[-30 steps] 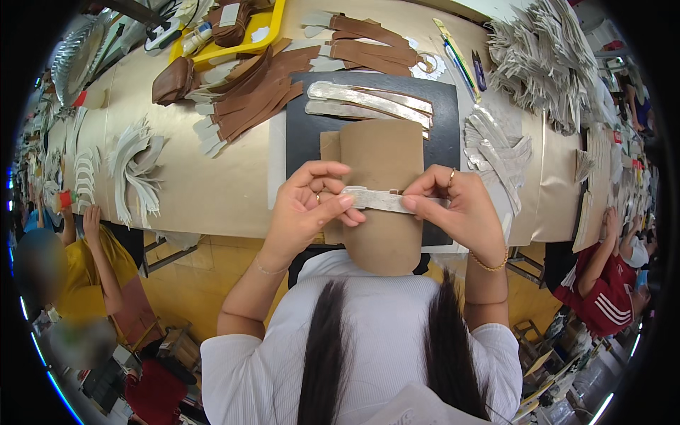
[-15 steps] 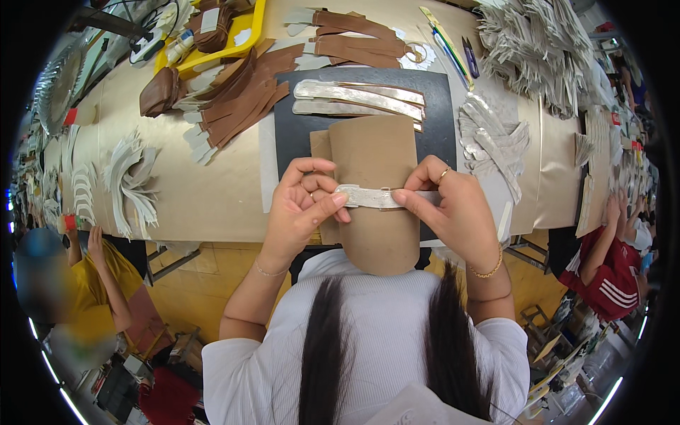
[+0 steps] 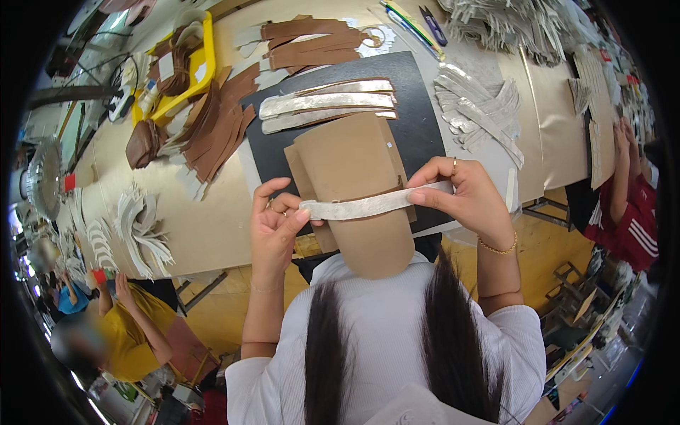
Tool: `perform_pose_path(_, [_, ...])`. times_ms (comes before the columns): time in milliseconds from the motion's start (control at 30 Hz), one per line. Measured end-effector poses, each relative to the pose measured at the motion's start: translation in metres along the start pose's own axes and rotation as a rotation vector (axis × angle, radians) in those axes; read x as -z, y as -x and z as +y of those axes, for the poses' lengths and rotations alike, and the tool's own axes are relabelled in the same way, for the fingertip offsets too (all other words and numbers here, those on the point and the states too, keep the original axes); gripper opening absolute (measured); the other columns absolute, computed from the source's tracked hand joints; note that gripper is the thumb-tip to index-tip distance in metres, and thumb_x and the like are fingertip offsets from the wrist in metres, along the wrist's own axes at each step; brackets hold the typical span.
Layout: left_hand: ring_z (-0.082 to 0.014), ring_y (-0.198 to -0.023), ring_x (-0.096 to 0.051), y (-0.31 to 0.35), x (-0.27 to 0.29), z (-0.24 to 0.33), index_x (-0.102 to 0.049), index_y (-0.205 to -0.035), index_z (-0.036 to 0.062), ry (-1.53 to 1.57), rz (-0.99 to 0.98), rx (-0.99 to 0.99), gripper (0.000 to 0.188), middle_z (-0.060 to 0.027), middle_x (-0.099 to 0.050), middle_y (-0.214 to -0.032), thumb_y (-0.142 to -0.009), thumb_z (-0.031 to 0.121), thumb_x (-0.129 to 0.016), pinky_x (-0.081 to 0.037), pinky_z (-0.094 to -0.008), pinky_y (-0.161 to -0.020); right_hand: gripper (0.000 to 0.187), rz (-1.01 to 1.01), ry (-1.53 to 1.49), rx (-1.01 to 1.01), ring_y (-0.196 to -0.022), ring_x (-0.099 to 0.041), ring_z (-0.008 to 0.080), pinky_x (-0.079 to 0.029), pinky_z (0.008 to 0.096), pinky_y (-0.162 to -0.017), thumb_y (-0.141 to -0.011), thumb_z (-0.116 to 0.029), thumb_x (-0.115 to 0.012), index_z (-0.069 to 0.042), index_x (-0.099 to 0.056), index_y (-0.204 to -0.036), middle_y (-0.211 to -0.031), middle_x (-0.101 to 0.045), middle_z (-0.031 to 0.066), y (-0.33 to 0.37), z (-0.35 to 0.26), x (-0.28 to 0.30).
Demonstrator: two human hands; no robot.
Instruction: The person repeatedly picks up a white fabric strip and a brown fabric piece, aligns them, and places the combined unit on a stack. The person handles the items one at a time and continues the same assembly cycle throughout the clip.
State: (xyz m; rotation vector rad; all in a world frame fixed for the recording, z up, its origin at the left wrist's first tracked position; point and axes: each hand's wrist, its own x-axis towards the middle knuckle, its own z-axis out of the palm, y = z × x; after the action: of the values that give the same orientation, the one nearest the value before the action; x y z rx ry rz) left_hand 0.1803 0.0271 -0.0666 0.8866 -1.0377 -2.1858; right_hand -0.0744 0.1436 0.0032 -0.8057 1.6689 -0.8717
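Note:
A tan curved board [image 3: 350,159] slopes from the table toward my body. Across it runs a brown leather strip [image 3: 375,193], mostly covered by a pale whitish strip [image 3: 361,207]. My left hand [image 3: 275,225] pinches the left end of the pale strip between thumb and index finger, its other fingers loosely curled. At the board's right edge, my right hand [image 3: 464,198] grips the same strip between thumb and fingers, and its right end sticks out behind them. The strip looks taut between both hands.
Several pale-faced brown strips [image 3: 326,104] lie on a black mat [image 3: 421,120]. Loose pale strips [image 3: 482,106] are heaped to the right. Brown strips [image 3: 219,134] and a yellow tray [image 3: 207,57] are at the left. Pens [image 3: 414,28] and small scissors [image 3: 432,25] lie behind.
My hands have spread farther apart, with a longer stretch of the pale strip between them. More brown strip shows above its edge. The whole view has shifted and turned slightly.

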Motion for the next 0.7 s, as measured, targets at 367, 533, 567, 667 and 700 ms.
perform_pose_path(367, [-0.0205, -0.076, -0.063, -0.004, -0.003, -0.008, -0.036, -0.124, 0.0066, 0.068, 0.021, 0.051, 0.051, -0.0106, -0.063, -0.084, -0.082, -0.004, -0.064, -0.051, -0.0334, -0.075, 0.014, 0.043, -0.167, 0.148, -0.072, -0.056, 0.0052, -0.044, 0.0201, -0.066, -0.081, -0.014, -0.072, -0.002, -0.066, -0.085, -0.078, -0.064, 0.0002, -0.008, 0.035, -0.015])
perform_pose_path(533, [-0.0181, -0.079, -0.061, -0.004, 0.000, -0.010, -0.036, -0.125, 0.0076, 0.079, 0.029, 0.066, 0.052, -0.0093, -0.062, -0.086, -0.082, -0.004, -0.064, -0.049, -0.0309, -0.076, 0.018, 0.025, -0.176, 0.087, -0.074, -0.057, 0.0070, -0.045, 0.0207, -0.067, -0.081, -0.014, -0.072, -0.001, -0.063, -0.091, -0.081, -0.064, 0.0013, -0.007, 0.042, -0.016])
perform_pose_path(567, [-0.0176, -0.080, -0.061, -0.003, -0.001, -0.009, -0.036, -0.125, 0.0077, 0.080, 0.033, 0.070, 0.052, -0.0089, -0.062, -0.087, -0.082, -0.004, -0.064, -0.049, -0.0306, -0.077, 0.019, 0.020, -0.228, 0.058, -0.074, -0.058, 0.0071, -0.046, 0.0206, -0.067, -0.082, -0.014, -0.071, -0.001, -0.063, -0.093, -0.081, -0.065, 0.0017, -0.008, 0.047, -0.017])
perform_pose_path(667, [-0.0164, -0.084, -0.060, -0.003, -0.003, -0.008, -0.037, -0.125, 0.0079, 0.077, 0.043, 0.080, 0.052, -0.0080, -0.062, -0.087, -0.082, -0.004, -0.064, -0.048, -0.0301, -0.079, 0.017, -0.031, -0.518, -0.064, -0.074, -0.059, 0.0069, -0.047, 0.0202, -0.068, -0.085, -0.012, -0.067, 0.000, -0.062, -0.096, -0.083, -0.065, 0.0023, -0.008, 0.067, -0.021])
perform_pose_path(700, [-0.0160, -0.085, -0.060, -0.003, -0.003, -0.007, -0.037, -0.125, 0.0079, 0.074, 0.047, 0.085, 0.052, -0.0077, -0.062, -0.088, -0.082, -0.004, -0.064, -0.048, -0.0300, -0.080, 0.016, -0.056, -0.638, -0.110, -0.074, -0.059, 0.0068, -0.048, 0.0200, -0.069, -0.087, -0.011, -0.065, 0.000, -0.061, -0.097, -0.083, -0.065, 0.0025, -0.008, 0.072, -0.021])
